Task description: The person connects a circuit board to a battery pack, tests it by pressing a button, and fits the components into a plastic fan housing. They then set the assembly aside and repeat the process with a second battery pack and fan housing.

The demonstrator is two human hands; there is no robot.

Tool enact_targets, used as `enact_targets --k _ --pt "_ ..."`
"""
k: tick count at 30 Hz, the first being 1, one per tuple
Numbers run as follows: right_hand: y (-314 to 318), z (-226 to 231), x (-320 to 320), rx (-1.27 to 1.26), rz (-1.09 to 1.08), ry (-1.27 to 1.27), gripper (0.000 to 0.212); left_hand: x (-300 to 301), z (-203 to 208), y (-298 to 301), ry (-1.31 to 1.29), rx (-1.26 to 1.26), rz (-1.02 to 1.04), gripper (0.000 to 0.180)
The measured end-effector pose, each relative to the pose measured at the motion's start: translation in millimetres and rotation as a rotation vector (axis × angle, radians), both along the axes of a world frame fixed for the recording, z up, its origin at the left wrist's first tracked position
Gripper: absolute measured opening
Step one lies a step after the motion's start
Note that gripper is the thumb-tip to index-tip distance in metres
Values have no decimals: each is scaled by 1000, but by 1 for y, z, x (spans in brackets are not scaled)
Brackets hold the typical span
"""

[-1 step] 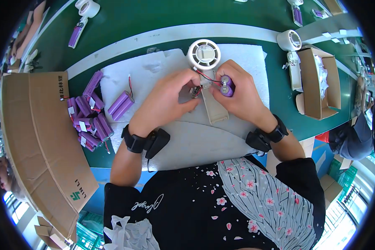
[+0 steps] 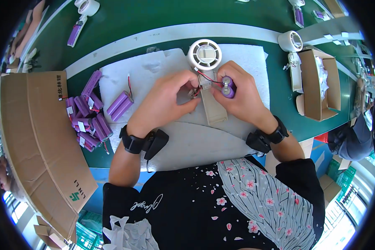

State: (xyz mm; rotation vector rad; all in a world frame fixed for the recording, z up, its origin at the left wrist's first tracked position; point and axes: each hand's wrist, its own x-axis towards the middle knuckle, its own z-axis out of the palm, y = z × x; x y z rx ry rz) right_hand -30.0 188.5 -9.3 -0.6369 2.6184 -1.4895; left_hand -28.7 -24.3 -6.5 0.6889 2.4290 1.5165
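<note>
White plastic forms the round, slotted head of the handheld fan (image 2: 204,54) lying before you on the white foam sheet (image 2: 248,62), its open beige plastic handle (image 2: 215,108) pointing toward you. Your right hand (image 2: 245,92) is closed around a pair of purple cylindrical battery cells (image 2: 228,88), holding them just right of the handle's far part with their metal-tabbed ends showing. Your left hand (image 2: 164,95) is curved, thumb and forefinger narrowly apart, at a small dark circuit board (image 2: 193,92) just left of the handle; whether they pinch it, I cannot tell. Thin red and dark wires (image 2: 208,78) run between your hands near the fan head. To your left, a large brown cardboard box (image 2: 41,133) carries dark printed characters by its far right corner, and a green emblem with dark lettering nearer you. White labels (image 2: 82,126) sit on several cells in the purple battery pile (image 2: 99,127) beside it, any print too small to read. White script (image 2: 148,203) crosses your black patterned shirt (image 2: 183,212). On the far right, another white plastic fan (image 2: 285,41) lies beside an open brown cardboard carton (image 2: 309,85).
</note>
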Motion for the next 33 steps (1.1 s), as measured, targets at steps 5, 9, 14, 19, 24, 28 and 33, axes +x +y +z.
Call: enact_targets --k 5,9,14,19,24,28,33 --pt "-3 4 7 -4 8 -49 22 -1 -3 -9 -79 74 -27 22" --pt "-2 0 5 -158 -88 -108 22 -1 -5 -10 -169 80 -40 25" --pt "-3 5 3 -105 -142 -316 22 2 -5 -7 -380 332 20 28" --pt "-2 9 5 -37 -38 -289 26 -4 -1 -23 -457 247 -164 25" --pt "-6 15 18 83 1 36 29 -4 4 -26 -581 240 -147 20" --pt "-18 8 24 26 110 201 30 -1 -2 -27 -443 215 -174 16" --pt "-20 -1 25 57 145 269 30 -2 0 -27 -360 94 -235 20"
